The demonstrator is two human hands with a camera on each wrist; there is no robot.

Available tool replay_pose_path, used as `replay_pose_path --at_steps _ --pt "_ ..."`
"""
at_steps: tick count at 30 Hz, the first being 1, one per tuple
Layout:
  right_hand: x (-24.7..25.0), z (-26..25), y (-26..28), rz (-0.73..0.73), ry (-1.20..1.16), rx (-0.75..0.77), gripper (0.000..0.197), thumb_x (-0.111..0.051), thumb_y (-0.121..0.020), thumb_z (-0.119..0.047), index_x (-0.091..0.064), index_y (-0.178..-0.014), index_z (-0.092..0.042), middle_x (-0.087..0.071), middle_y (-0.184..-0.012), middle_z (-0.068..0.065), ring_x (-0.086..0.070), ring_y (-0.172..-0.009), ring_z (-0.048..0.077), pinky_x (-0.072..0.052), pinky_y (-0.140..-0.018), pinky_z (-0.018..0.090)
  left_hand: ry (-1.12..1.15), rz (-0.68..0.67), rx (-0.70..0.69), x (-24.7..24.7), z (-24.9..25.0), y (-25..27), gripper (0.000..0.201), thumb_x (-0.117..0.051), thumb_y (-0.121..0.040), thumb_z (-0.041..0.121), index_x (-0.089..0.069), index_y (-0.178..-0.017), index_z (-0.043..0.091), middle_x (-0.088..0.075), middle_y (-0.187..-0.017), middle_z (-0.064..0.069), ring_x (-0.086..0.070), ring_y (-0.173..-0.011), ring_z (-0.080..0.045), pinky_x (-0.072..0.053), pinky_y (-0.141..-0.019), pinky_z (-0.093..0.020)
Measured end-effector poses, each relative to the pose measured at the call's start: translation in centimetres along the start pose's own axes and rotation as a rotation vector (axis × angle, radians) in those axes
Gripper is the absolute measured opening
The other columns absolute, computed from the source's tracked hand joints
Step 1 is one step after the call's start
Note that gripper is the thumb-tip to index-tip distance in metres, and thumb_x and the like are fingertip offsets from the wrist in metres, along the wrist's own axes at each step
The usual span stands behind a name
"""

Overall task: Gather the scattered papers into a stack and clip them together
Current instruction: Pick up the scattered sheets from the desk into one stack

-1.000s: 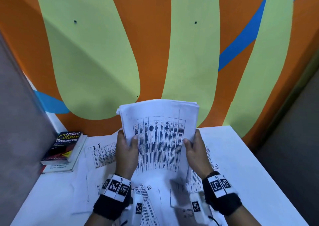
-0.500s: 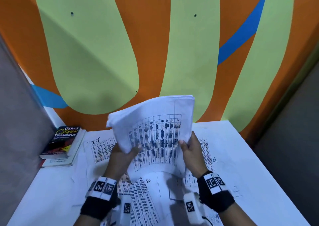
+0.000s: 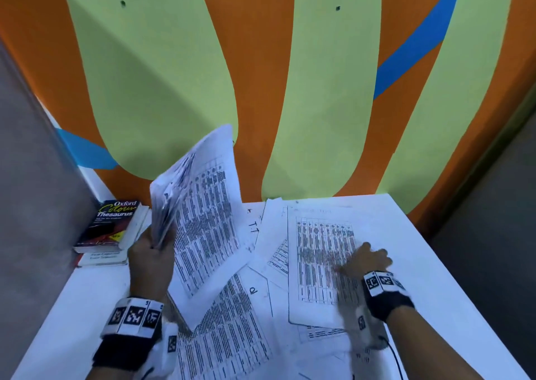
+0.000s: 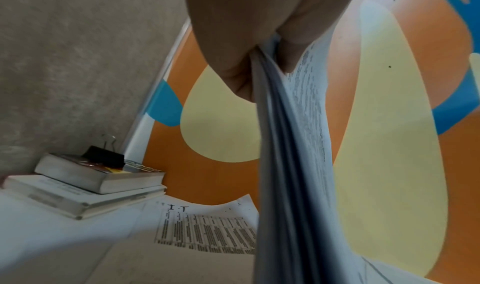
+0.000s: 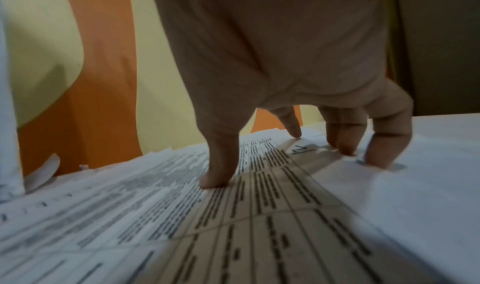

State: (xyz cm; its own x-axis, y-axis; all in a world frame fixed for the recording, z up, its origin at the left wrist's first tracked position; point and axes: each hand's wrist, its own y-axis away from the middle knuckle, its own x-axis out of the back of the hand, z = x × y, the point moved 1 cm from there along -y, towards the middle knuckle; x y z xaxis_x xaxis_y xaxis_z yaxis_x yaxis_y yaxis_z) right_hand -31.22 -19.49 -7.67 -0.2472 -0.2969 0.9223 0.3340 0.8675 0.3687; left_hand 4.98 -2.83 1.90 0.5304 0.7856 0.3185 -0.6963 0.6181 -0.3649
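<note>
At the far left, two stacked books (image 3: 111,228) lie against the wall, a black binder clip (image 4: 103,158) resting on the top one. Just right of them, the left hand (image 3: 150,259) pinches a raised sheaf of papers (image 3: 203,205) by its lower edge. Loose sheets (image 3: 232,336) cover the white table (image 3: 464,307). At the right, the right hand (image 3: 367,260) presses spread fingertips (image 5: 215,180) on a printed sheet (image 3: 319,263).

orange-green-blue wall (image 3: 255,60), white table (image 3: 435,263)

Printed paper stack (image 3: 203,217) tilts upright; loose sheets (image 3: 319,263) lie scattered; black binder clip (image 4: 103,158) sits on books.
</note>
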Motion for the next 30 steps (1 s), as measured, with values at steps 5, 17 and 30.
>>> replay_pose_path --at_steps 5,17,30 --pt "0.4 0.6 -0.2 -0.02 -0.232 0.016 0.081 -0.087 -0.063 -0.032 -0.041 -0.122 0.0 -0.052 -0.125 0.023 -0.055 -0.111 0.035 -0.048 -0.09 0.039 -0.039 0.054 0.029 1.0 -0.7 0.0 0.026 -0.062 -0.088 0.018 -0.066 -0.087 -0.008 -0.055 -0.066 -0.016 -0.054 -0.072 -0.028 -0.037 -0.067 -0.033" --pt "3.1 5.2 -2.2 0.062 -0.883 0.124 0.027 -0.083 -0.067 -0.014 -0.068 -0.086 -0.002 -0.07 -0.098 0.018 -0.065 -0.092 0.032 -0.053 -0.085 0.043 -0.018 0.165 0.111 2.5 -1.5 -0.3 0.03 -0.063 -0.088 0.021 -0.061 -0.079 -0.008 -0.058 -0.071 -0.02 -0.048 -0.07 -0.02 -0.038 -0.067 -0.037" --pt "2.0 -2.3 -4.4 -0.015 0.153 0.412 0.067 -0.073 -0.069 -0.039 -0.045 -0.121 -0.008 -0.043 -0.127 0.012 -0.048 -0.117 0.033 -0.047 -0.093 0.047 -0.014 0.159 0.025 3.2 -0.8 -0.1 0.026 -0.063 -0.087 0.017 -0.066 -0.097 -0.007 -0.06 -0.078 -0.01 -0.052 -0.063 0.009 -0.039 -0.061 -0.016"
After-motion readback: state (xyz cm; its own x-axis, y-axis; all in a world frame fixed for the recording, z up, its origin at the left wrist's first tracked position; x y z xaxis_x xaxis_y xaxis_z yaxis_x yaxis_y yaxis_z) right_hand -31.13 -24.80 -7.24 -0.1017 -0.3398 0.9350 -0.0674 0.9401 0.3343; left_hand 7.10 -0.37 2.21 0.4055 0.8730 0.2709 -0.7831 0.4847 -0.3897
